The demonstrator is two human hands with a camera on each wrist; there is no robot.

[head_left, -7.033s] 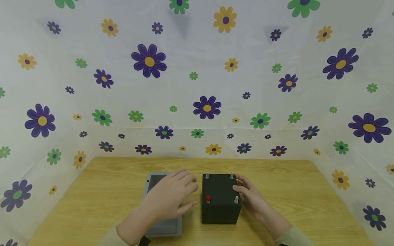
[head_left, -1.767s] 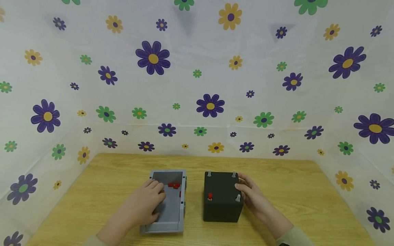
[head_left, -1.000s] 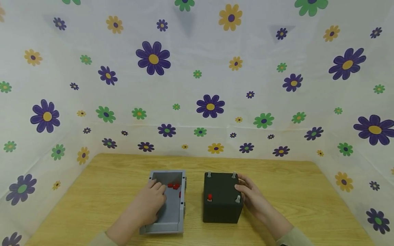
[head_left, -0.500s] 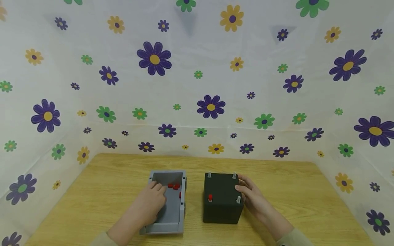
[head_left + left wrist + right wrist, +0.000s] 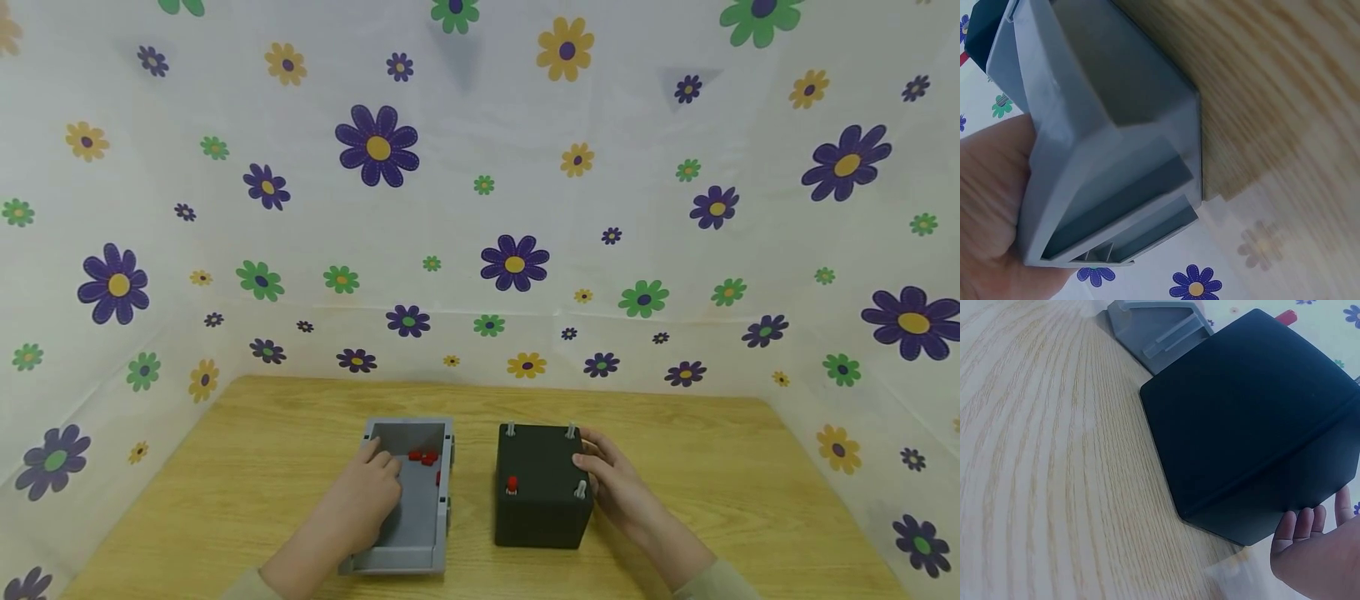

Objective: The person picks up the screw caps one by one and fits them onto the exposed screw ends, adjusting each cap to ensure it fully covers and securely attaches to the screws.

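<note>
Left hand (image 5: 360, 496) over the left wall of the grey tray (image 5: 423, 558), fingers curled down inside toward the small red pieces (image 5: 423, 457) at its far end; whether a piece is pinched, impossible to tell. Right hand (image 5: 611, 483) laid against the right side of the black box (image 5: 542, 508), fingers relaxed along its edge beside two of the grey pegs (image 5: 580, 488), a red peg (image 5: 512, 483) at the front left corner. Tray and box side by side on the wooden desk (image 5: 712, 467), flowered sheet (image 5: 480, 208) behind.
</note>
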